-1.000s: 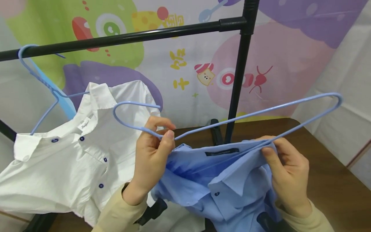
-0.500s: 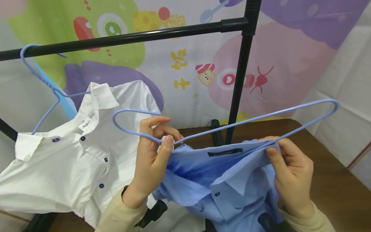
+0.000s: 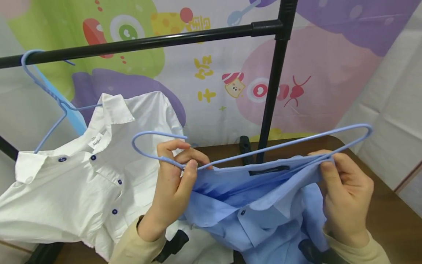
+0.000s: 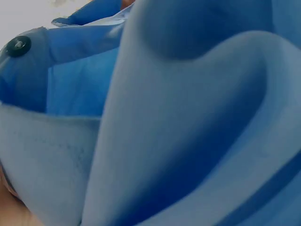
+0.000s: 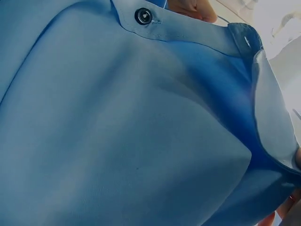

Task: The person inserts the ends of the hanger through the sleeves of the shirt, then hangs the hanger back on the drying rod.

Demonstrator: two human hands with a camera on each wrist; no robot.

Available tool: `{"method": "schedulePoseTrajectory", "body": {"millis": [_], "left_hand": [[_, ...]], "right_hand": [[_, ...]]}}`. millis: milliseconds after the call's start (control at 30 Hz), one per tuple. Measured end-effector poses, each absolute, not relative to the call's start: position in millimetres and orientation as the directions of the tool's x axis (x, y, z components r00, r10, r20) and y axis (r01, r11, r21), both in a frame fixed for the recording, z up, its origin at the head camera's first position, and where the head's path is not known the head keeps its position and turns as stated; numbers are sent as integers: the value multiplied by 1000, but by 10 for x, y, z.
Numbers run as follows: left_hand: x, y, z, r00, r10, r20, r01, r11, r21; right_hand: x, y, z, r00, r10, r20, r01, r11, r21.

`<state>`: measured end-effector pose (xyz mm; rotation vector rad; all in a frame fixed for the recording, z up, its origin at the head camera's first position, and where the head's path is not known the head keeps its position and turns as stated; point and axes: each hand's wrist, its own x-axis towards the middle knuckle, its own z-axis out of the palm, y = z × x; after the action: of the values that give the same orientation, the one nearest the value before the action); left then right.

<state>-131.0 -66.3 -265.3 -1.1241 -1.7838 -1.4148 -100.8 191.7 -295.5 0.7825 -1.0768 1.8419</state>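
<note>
A light blue wire hanger (image 3: pixel 280 146) slants across the head view, its right end raised and bare. My left hand (image 3: pixel 173 190) pinches it at the base of the hook. With thumb and fingers, my right hand (image 3: pixel 349 194) pinches the collar of a blue button shirt (image 3: pixel 270 231) against the hanger's lower bar. The collar lies open, and the left part of the hanger is hidden behind hand and cloth. Blue fabric (image 4: pixel 188 117) fills most of the left wrist view. In the right wrist view a dark button (image 5: pixel 143 16) shows on the shirt.
A white shirt (image 3: pixel 76 205) hangs at the left on another blue hanger (image 3: pixel 49 91), hooked over a black rack bar (image 3: pixel 148 42). The rack's black post (image 3: pixel 271 88) stands behind the shirt, beside a brown wooden table (image 3: pixel 385 205). A printed curtain (image 3: pixel 211 121) backs the scene.
My right hand has moved right, drawing the blue collar along the hanger toward its outer end. That end has dropped and shifted left. My left hand keeps its grip at the hook's base.
</note>
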Motion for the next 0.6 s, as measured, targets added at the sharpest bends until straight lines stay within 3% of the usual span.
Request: {"method": "schedulePoseTrajectory", "body": {"millis": [133,367,600], "left_hand": [[-1335,-655,-2672,-459,255,851,887,90,452],[-1389,-679,-2659,-473,227,851,860,328,391],[-1415,-615,-2446,-359,213,909,921,237,308]], "right_hand": [[-1036,1936,-2931,-458,366,810,-880,-316,-355],[-1052,1947,-2908,-485,302,821,-860,-332,-387],[-1072,1965,-2903,-504,209,838,-856,-248,-453]]}}
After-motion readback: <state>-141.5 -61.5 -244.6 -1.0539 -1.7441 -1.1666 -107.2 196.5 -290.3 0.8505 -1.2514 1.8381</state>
